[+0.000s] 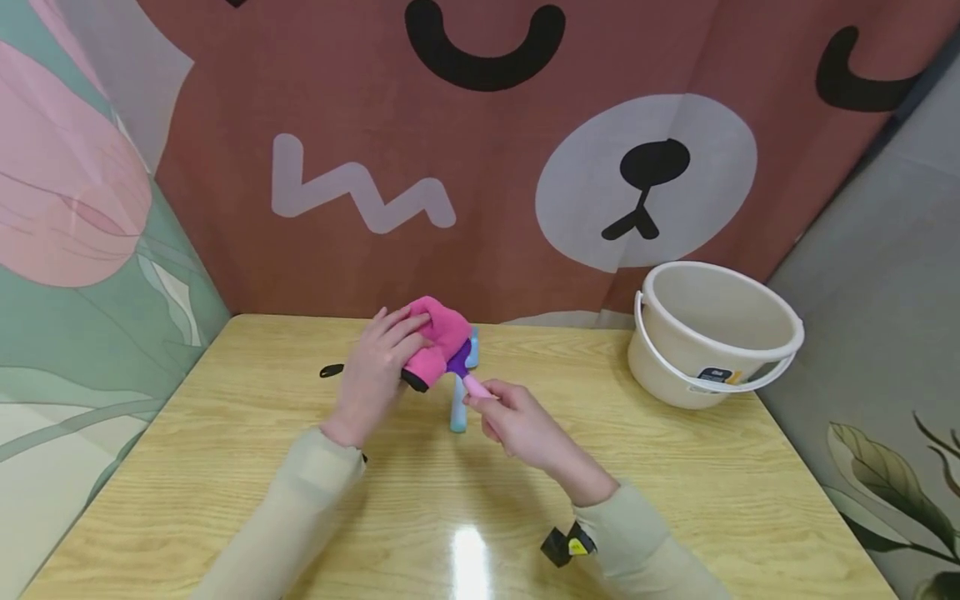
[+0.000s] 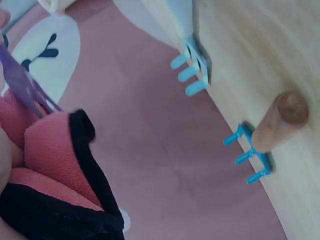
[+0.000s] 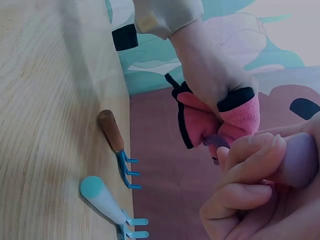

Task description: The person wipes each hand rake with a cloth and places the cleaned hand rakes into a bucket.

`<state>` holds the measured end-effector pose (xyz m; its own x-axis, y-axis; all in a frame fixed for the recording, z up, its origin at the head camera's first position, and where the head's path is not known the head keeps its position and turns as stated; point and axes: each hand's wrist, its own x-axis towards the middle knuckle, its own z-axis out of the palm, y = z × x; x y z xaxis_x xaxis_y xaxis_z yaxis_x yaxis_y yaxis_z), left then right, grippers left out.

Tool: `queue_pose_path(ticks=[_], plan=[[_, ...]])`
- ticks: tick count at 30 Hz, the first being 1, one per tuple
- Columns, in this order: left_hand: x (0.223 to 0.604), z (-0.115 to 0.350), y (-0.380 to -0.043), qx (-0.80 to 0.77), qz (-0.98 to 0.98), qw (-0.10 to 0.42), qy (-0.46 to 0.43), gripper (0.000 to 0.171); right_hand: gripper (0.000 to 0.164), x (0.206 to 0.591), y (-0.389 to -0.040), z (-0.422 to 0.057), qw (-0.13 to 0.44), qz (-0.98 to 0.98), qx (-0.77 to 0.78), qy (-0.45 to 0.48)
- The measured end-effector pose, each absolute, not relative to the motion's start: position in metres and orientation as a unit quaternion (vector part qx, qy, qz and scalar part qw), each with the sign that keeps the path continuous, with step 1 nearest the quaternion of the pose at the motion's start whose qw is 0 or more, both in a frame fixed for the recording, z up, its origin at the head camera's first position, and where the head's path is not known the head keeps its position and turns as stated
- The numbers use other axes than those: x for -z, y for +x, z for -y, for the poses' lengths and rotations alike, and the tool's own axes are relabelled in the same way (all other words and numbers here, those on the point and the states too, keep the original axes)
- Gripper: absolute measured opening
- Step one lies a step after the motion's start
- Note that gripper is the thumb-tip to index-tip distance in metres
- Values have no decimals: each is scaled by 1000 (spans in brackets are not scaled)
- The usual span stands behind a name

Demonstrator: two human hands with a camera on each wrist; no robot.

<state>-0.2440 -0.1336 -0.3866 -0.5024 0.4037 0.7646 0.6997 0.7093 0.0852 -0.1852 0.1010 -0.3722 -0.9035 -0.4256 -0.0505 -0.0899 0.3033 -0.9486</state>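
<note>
My left hand point(image 1: 378, 360) grips a pink cloth point(image 1: 442, 329) with black edging, wrapped about the purple head point(image 1: 459, 358) of a small garden fork. The fork's slotted tines point(image 2: 35, 95) show partly in the left wrist view, and the cloth hides the rest. My right hand point(image 1: 525, 421) holds the fork by its pinkish-lilac handle point(image 3: 301, 160), fingers curled round it. Both hands are raised over the table. Below them lie a light-blue hand rake point(image 1: 458, 408) and a blue-tined rake with a brown wooden handle point(image 3: 111, 130), which the head view does not show.
A cream bucket point(image 1: 712, 333) with its handle lowered stands at the back right of the wooden table point(image 1: 412, 517). Printed curtains point(image 1: 487, 167) hang behind and beside the table. A black loop point(image 1: 331, 370) sticks out left of my left hand.
</note>
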Motion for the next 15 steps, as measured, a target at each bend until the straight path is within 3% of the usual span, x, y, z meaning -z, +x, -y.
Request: queue_pose_path(ticks=[9,15], plan=[[377,136,-244,220,840,393,-301,32,34,370,-184,-101,144,-799,559,-171],[382,124,-242,205,832,387,-340,35,30,368,-185,-102,125,-806,552,-174]])
